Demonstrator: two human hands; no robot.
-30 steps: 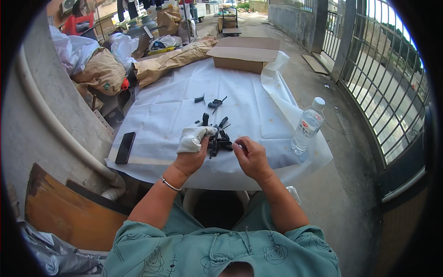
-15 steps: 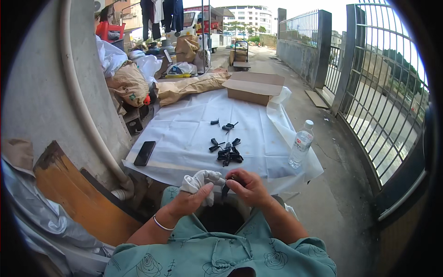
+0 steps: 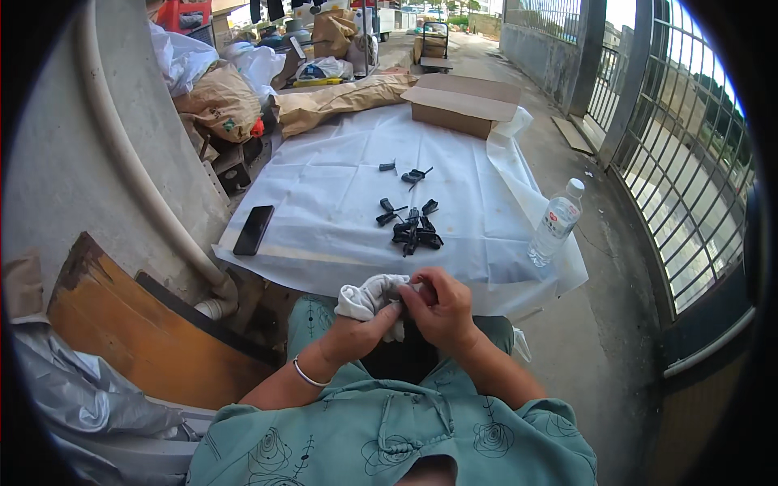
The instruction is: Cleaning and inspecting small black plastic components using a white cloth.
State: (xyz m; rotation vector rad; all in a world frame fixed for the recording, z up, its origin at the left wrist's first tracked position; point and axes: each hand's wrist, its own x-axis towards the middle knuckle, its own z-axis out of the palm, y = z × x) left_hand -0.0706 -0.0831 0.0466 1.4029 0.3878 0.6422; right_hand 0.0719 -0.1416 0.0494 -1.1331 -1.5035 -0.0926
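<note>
My left hand [image 3: 362, 330] is closed around a bunched white cloth [image 3: 366, 296], held above my lap at the table's near edge. Against the cloth, my right hand [image 3: 447, 311] is pinched shut with thumb and fingers together. Whatever sits between those fingertips is mostly covered by the hands and cloth. On the white sheet beyond them lies a loose pile of small black plastic parts [image 3: 417, 235]. Farther back are a black part with a thin stem [image 3: 416, 176] and a smaller black piece [image 3: 387, 166].
The table is covered by a white plastic sheet [image 3: 324, 194]. A black phone [image 3: 254, 231] lies at its left, a clear water bottle [image 3: 557, 224] stands at its right, and an open cardboard box [image 3: 458, 113] sits at the back. A wooden board [image 3: 154, 340] leans at left.
The view has tilted down, so the table things sit higher in the picture. The black piece that hung below my right fingers is now hidden, and my right hand has closed in on the cloth.
</note>
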